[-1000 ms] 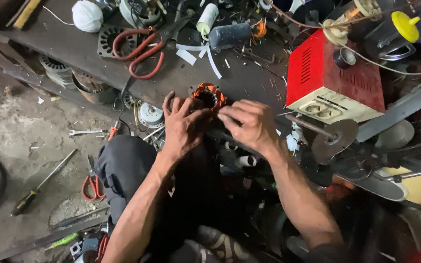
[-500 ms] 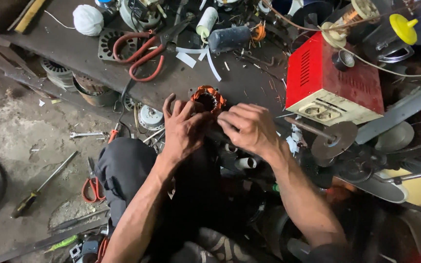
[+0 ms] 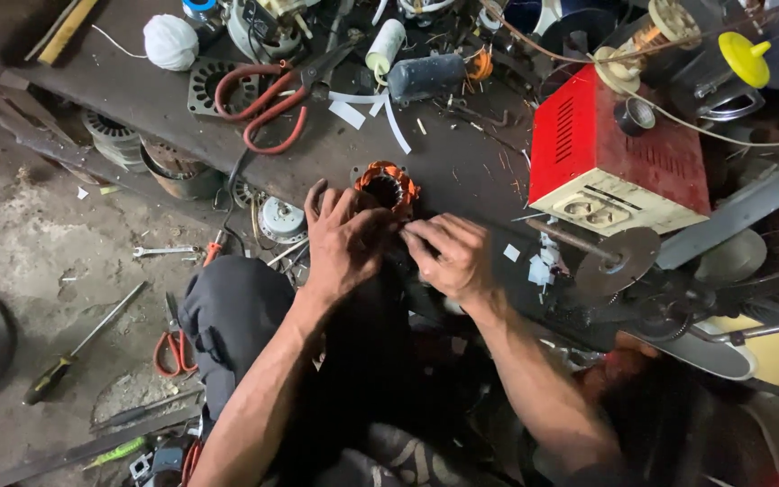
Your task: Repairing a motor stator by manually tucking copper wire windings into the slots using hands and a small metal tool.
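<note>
Head view, looking straight down: both bare hands meet at the near edge of a dark, grimy metal desk (image 3: 462, 171). Left hand (image 3: 344, 239) lies with fingers spread over a small motor stator (image 3: 388, 188), a round steel ring wound with shiny copper wire, which sits on the desk right at its front edge. Its grip is loose, fingers apart and resting on the stator's near side. Right hand (image 3: 451, 257) is just beside it, fingertips pinched together at the stator's lower rim; what they pinch is too small to tell.

Behind the stator lie red-handled snips (image 3: 268, 104), curved and glossy, and thin white paper strips (image 3: 380, 113). A ball of white string (image 3: 171, 41) sits at the far left of the desk. To the right stands a boxy red metal case (image 3: 610, 149) with slotted vents and a cream face, close to the right hand's side. The desk is crowded, with bare room only between snips and stator.

Below the edge, the rough concrete floor (image 3: 38, 234) carries a long screwdriver (image 3: 83, 343), a small spanner (image 3: 164, 252) and red-handled pliers (image 3: 173, 347), well apart from one another.
</note>
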